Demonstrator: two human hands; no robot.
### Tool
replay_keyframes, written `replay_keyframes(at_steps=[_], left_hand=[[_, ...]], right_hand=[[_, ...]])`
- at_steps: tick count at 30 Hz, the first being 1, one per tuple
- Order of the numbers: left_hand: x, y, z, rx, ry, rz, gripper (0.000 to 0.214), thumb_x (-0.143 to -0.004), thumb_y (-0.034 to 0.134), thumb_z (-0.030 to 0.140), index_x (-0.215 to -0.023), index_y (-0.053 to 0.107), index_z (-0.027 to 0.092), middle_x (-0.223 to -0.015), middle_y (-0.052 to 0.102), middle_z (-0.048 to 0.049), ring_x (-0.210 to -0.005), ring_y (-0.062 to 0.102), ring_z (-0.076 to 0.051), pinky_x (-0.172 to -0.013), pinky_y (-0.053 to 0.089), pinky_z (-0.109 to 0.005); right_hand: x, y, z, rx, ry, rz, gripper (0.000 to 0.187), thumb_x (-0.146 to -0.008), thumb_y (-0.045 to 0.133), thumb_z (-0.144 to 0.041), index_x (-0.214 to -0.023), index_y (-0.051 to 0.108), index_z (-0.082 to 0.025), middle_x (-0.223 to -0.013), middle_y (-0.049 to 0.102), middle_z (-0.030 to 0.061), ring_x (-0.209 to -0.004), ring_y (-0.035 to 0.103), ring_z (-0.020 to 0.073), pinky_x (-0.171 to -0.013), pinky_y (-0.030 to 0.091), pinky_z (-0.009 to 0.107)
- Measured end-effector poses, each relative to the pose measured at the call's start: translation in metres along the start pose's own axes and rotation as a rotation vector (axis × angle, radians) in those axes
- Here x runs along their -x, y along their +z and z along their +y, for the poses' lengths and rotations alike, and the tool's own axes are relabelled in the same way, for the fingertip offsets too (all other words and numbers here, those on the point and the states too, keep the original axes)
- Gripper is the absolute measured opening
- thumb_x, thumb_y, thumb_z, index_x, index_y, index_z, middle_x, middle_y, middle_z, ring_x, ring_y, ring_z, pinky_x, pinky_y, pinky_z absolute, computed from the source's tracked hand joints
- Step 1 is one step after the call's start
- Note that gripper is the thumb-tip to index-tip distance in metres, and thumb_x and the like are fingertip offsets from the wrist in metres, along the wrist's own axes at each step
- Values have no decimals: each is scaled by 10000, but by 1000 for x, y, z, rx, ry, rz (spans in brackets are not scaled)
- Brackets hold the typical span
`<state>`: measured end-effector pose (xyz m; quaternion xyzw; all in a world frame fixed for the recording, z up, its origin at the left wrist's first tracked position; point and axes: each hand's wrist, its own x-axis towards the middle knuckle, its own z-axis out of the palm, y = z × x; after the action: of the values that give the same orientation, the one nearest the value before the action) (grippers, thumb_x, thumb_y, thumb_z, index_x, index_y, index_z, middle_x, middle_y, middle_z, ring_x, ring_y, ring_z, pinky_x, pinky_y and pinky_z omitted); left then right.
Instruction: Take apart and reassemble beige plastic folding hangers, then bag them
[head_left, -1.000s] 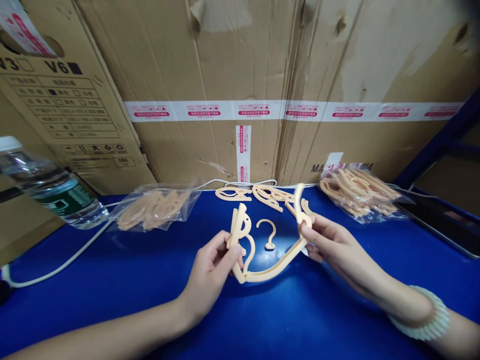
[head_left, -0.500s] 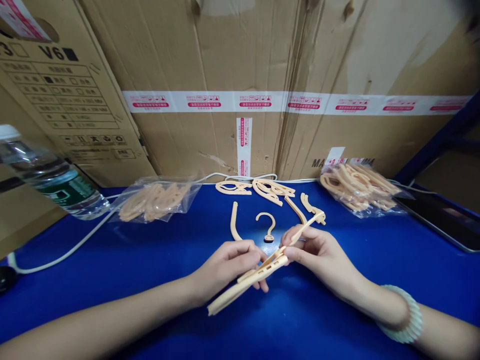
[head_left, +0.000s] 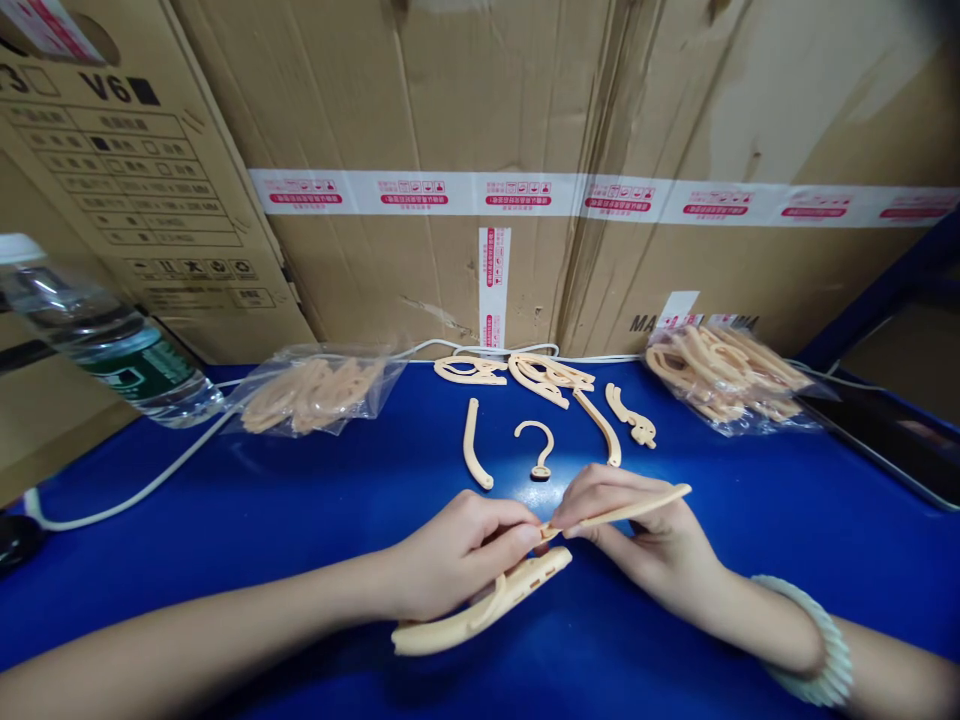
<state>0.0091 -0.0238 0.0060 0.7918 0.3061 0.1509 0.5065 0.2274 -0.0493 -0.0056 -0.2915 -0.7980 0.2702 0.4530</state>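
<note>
My left hand (head_left: pixel 480 550) is closed on a cream plastic hanger piece (head_left: pixel 487 605) with small slots, which slants below the fingers. My right hand (head_left: pixel 630 520) grips a slim cream hanger arm (head_left: pixel 637 505) that points up to the right. Between the fingertips of both hands the two pieces come close; the fingers hide whether they are joined. Just beyond the hands lie a hanger hook (head_left: pixel 541 452) with a dark base, a curved strip (head_left: pixel 472 445) to its left and another curved strip (head_left: pixel 598 428) to its right.
Hanger parts (head_left: pixel 544 378) and a short jointed piece (head_left: pixel 630 415) lie farther back on the blue table (head_left: pixel 300 520). Plastic bags of parts stand left (head_left: pixel 311 395) and right (head_left: pixel 724 380). A water bottle (head_left: pixel 112 345), a white cable (head_left: pixel 142 500) and cardboard boxes (head_left: pixel 420 270) border the table.
The right-hand arm has swung down to a flatter slant, away from the slotted piece. My right hand has turned over it, and the slotted piece has shifted slightly lower left.
</note>
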Motion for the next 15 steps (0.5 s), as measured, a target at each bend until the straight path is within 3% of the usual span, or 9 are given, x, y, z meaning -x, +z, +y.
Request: replay_keyframes(at_steps=[8, 15], left_hand=[[0, 2, -1, -155, 103, -12, 319, -984, 374, 242, -774, 589, 134, -632, 459, 48, -580, 404, -88, -573, 318, -199], [-2, -1, -3, -187, 120, -31, 331, -994, 357, 254, -796, 593, 134, -644, 473, 41, -587, 418, -95, -579, 326, -204]], right_hand=[[7, -1, 0, 165, -192, -106, 302, -917, 446, -10, -1074, 666, -146, -901, 671, 91, -828, 606, 176, -722, 515, 334], [7, -2, -3, 226, -245, -116, 301, -1020, 376, -214, -1075, 666, -154, -835, 666, 90, -774, 600, 174, -671, 516, 327]])
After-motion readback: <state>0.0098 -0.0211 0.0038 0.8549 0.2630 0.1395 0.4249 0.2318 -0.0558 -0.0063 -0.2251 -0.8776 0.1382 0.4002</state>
